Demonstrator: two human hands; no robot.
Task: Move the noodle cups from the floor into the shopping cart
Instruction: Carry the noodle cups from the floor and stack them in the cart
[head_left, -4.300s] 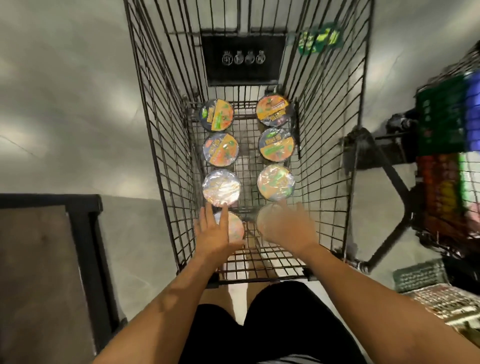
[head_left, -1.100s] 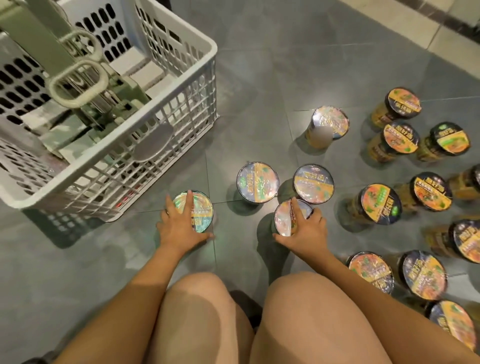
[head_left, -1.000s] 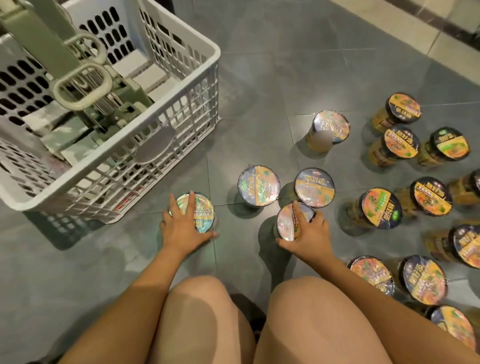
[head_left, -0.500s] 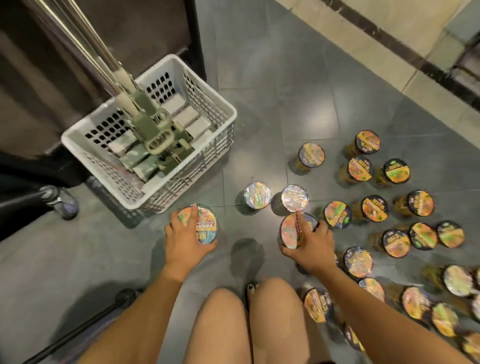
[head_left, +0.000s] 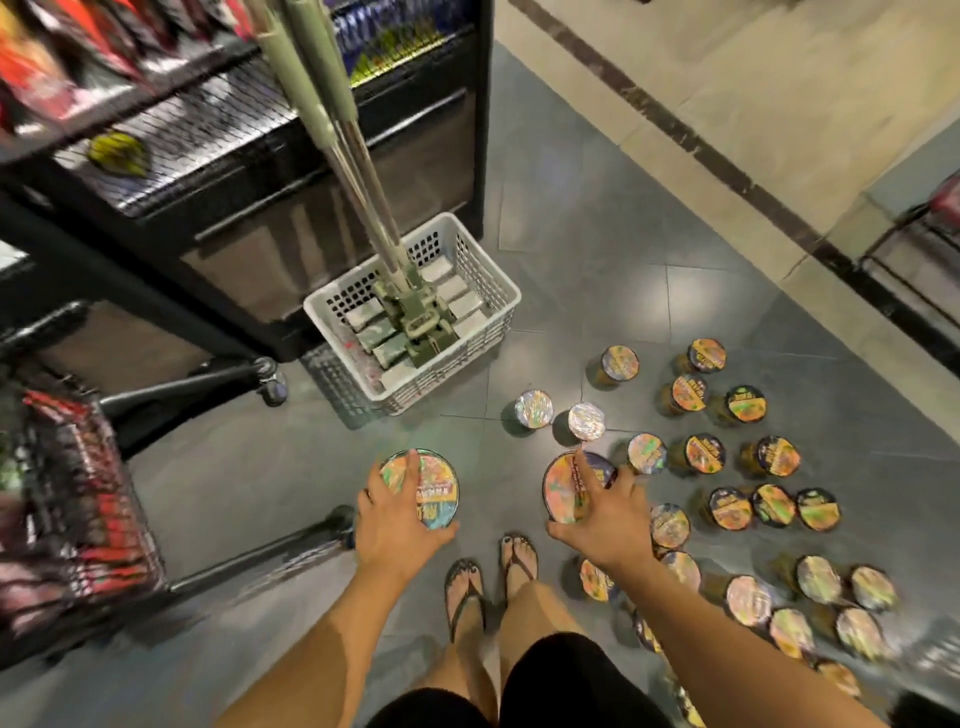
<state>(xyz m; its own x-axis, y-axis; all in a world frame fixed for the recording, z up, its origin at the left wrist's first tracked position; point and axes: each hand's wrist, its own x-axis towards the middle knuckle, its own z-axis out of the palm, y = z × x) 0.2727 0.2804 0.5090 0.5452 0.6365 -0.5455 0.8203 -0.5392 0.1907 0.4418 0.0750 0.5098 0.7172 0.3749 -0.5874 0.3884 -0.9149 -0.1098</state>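
My left hand grips a noodle cup from above by its colourful foil lid, lifted off the floor. My right hand holds a second noodle cup the same way. Both cups hang high above the grey tiles, in front of my feet. Several more noodle cups stand scattered on the floor to the right, two with shiny lids nearest the basket. Part of a wire shopping cart with red packets shows at the left edge, blurred.
A white plastic basket holding green long-handled tools stands on the floor ahead. A black store shelf unit on wheels fills the upper left. My sandalled feet are below the hands. A dark floor strip crosses the upper right.
I have stood up from a crouch, and both hands have lifted their noodle cups off the floor. The view has risen and swung left; the shelf and cart edge have come in.
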